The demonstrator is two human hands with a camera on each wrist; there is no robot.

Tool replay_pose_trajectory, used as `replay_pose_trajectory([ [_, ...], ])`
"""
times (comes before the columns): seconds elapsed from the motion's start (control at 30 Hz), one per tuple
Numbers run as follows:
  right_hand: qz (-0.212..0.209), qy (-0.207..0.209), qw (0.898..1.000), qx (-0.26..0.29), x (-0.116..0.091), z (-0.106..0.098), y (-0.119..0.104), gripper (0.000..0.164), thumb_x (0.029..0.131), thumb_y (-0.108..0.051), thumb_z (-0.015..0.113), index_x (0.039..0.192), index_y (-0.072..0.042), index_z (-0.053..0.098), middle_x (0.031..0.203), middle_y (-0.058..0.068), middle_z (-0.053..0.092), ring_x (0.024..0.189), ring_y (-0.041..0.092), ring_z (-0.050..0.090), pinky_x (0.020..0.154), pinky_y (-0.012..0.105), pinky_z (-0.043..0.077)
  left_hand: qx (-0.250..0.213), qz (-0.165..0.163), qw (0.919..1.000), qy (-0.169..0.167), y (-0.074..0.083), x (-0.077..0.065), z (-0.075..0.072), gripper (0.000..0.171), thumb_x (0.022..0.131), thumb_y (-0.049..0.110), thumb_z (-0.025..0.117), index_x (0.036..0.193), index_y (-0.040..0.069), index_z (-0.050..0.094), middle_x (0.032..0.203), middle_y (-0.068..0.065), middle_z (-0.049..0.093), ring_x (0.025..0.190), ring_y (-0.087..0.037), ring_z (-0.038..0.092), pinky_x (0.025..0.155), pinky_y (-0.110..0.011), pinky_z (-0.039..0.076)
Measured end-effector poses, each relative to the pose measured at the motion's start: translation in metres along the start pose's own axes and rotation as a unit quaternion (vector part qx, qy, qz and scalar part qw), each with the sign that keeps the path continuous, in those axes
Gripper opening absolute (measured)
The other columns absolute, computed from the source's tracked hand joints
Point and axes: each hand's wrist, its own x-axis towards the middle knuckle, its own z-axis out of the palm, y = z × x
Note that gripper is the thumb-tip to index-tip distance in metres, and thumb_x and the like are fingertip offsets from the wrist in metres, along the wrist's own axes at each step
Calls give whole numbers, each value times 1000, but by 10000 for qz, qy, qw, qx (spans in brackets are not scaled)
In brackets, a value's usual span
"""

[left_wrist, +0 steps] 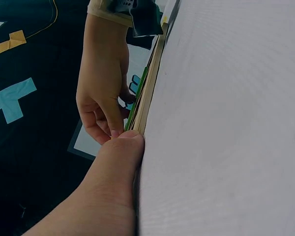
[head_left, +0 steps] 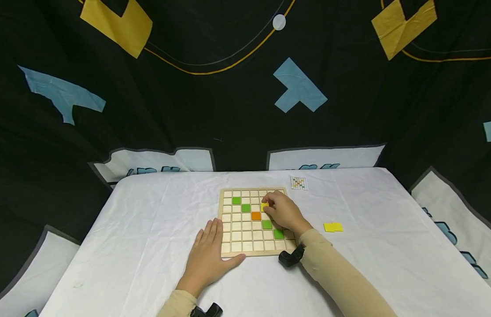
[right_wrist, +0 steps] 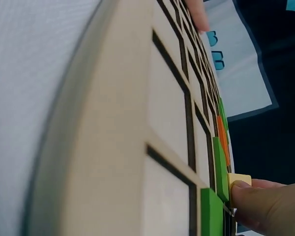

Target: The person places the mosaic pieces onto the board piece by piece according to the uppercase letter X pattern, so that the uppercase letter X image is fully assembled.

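A wooden grid board (head_left: 253,253) lies on the white table. Along one diagonal sit green tiles (head_left: 267,225) and an orange tile (head_left: 256,216). Between thumb and fingers my right hand (head_left: 284,211) pinches a yellow tile (right_wrist: 239,180) over the upper right part of the grid. My left hand (head_left: 207,252) lies with straight fingers along the board's left edge, its thumb (left_wrist: 130,140) at the near edge. Part of the board's right side is hidden under the right hand and wrist.
Two yellow tiles (head_left: 333,227) lie on the table (head_left: 372,264) right of the board. A small card with a coloured grid pattern (head_left: 298,183) lies beyond the board's far right corner. A dark patterned cloth (head_left: 213,114) hangs behind the table.
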Motion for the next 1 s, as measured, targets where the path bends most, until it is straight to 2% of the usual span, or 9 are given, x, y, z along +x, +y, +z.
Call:
replay_pose_trajectory([
  [0.2,-76,26,9998,-161,-3,-1,-1,15,94,-19,69,107,-15,73,100,-2,59,89,15,56,84,35,50,-4,1,10000,-1,0,0,0,121,78,84,52,157,0,17,166,-15,16,155,-31,14,127,-49,13],
  [0.37,-251,-157,9991,-299,-8,-5,1,18,95,-17,68,111,-15,76,105,-2,60,93,15,58,86,34,51,-16,17,10000,28,0,-1,0,121,78,83,53,157,-1,17,166,-16,17,155,-31,15,126,-49,13],
  [0.63,-339,-269,9989,-159,-26,-20,8,23,95,-17,67,117,-15,71,105,0,61,92,16,53,83,34,47,-19,7,10000,23,1,-1,-1,121,78,83,53,157,-1,18,166,-15,17,155,-31,15,126,-49,13],
  [0.83,19,-244,9993,-269,-48,-39,29,30,94,-20,68,124,-17,68,106,-1,62,100,19,54,86,39,47,-35,-1,10000,-11,0,-1,0,121,78,83,52,157,0,16,166,-15,16,155,-31,13,127,-49,12],
  [1.0,154,-106,9981,-593,-71,-58,56,34,92,-19,70,125,-13,67,114,5,65,109,27,56,92,48,49,-32,9,10000,3,0,-1,0,122,78,84,52,157,-1,16,166,-16,15,155,-32,13,127,-49,12],
])
